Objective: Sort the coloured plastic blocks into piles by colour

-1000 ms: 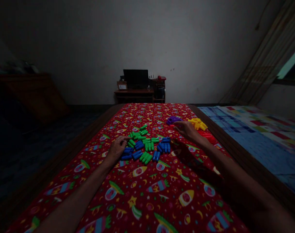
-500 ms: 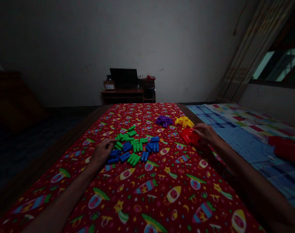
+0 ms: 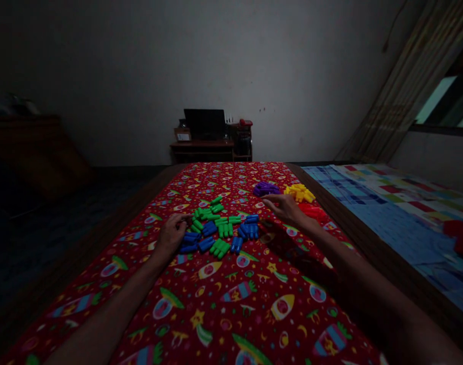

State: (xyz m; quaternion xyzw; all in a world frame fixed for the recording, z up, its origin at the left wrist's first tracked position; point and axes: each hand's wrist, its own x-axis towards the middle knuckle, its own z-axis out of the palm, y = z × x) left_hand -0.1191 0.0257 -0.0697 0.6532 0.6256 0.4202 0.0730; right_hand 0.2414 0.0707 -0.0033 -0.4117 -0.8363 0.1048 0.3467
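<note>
My left hand (image 3: 172,234) rests at the left edge of a mixed group of plastic pieces, its fingers loosely spread and nothing visible in them. Green plastic pieces (image 3: 225,229) and blue plastic pieces (image 3: 249,230) lie mingled there, each like a few joined tubes. Above the cloth, to the right of that group, my right hand (image 3: 285,208) hovers with fingers stretched out and holding nothing that I can see. Behind it are a purple pile (image 3: 266,189) and a yellow pile (image 3: 299,192). A red pile (image 3: 310,211) is partly hidden by my right hand and forearm.
A red cloth (image 3: 216,314) printed with rockets covers the long table. To the right lies a bed with a blue checked sheet (image 3: 353,203). Against the far wall a desk (image 3: 203,145) carries a dark monitor (image 3: 204,123). A brown cabinet (image 3: 33,152) stands left.
My right hand has moved left from the red pile toward the mixed green and blue pieces. My left hand stays beside them. The whole view has shifted slightly.
</note>
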